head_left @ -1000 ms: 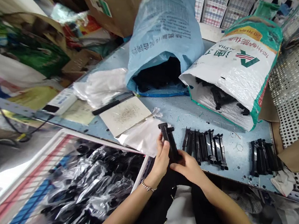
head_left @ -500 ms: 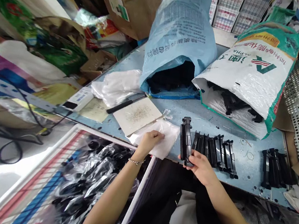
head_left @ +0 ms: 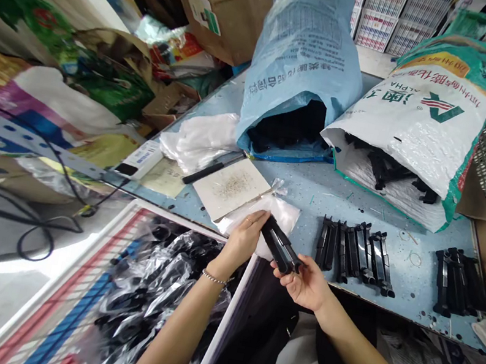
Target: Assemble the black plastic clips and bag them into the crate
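My right hand [head_left: 303,282] grips the near end of a long black plastic part [head_left: 280,244], which tilts up and to the left. At the part's far end, my left hand [head_left: 245,238] has its fingers pressed together beside it; what they pinch is hidden. Beneath lies a stack of thin clear plastic bags [head_left: 286,214], partly covered by the hand and the part. To the right, several similar black parts [head_left: 355,250] lie side by side on the blue table [head_left: 311,187].
A white crate [head_left: 126,212] of bagged black parts stands at lower left. A blue sack [head_left: 307,62] and a white-green sack [head_left: 420,125], both holding black parts, lie behind. A dusty board [head_left: 231,186], a black-handled tool [head_left: 202,172] and more black parts [head_left: 459,283] are on the table.
My right hand has brought the black part left and tilted it toward my left hand. My left hand has come off the bag stack to the part's far end.
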Demonstrator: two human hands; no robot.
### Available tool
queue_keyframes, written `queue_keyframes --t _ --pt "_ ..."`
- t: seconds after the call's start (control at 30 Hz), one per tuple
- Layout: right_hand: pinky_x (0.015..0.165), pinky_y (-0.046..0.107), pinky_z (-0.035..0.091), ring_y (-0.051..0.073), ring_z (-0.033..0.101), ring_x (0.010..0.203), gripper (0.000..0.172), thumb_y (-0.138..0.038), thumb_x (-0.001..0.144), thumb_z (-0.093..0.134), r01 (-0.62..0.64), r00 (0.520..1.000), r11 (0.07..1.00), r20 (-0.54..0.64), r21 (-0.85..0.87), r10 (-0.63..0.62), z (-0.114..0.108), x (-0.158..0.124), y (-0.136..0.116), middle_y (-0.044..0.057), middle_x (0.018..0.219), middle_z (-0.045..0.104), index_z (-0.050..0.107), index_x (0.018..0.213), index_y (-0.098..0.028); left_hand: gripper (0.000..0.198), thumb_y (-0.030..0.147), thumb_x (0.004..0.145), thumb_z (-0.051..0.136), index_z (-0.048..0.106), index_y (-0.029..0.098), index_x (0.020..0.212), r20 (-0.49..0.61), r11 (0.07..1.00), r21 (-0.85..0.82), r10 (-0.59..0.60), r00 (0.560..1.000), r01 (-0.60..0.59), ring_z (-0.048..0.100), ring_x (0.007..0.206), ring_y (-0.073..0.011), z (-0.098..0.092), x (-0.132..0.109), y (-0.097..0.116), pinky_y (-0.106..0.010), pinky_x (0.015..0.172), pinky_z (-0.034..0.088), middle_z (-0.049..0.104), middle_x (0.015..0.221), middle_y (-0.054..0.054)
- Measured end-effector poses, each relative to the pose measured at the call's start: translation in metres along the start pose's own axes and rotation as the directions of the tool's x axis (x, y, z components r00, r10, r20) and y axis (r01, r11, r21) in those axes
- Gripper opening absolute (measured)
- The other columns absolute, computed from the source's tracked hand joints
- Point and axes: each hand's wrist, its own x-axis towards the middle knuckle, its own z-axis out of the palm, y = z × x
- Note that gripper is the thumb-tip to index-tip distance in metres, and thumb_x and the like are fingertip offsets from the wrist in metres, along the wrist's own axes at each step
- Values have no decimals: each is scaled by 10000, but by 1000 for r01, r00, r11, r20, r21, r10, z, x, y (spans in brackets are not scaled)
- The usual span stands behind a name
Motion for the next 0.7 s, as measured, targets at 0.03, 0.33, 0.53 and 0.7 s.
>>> queue_keyframes --t 0.03,0.33,0.53,0.7 --pt "509 159 549 92 605 621 437 -443 951 512 8 1000 1000 19 -8 -7 1 0 -1 144 954 723 617 1135 -61 492 88 967 322 513 139 1417 -9 999 0 43 999 -43 554 1307 -254 -3 -4 8 -465 1102 481 587 1380 -177" --pt "630 205 510 107 585 651 278 -404 779 767 387 853 678 -37 -625 -520 -6 -2 -1 -17 702 610 633 807 -162 693 36 918 424 266 224 1566 200 906 -303 364 910 -296 566 1283 -234 -4 -34 97 -423 1040 540 549 1422 -158" --pt "944 339 508 202 640 1070 496 -396 845 726 388 874 158 308 -908 -375 25 -31 16 52 1188 669 583 1289 -228 390 139 932 482 616 248 1282 73 970 -170 190 979 -175 698 1012 -239 -35 -51 94 -422 900 602 722 1109 -104" --pt "857 368 531 235 650 1005 407 -333 956 588 -122 708 -461 249 -879 -661 38 -63 -11 106 1107 683 560 1342 -205 214 442 871 576 701 359 1024 111 947 84 -319 941 311 739 866 -276 -124 -116 19 -417 726 630 770 1006 -2"
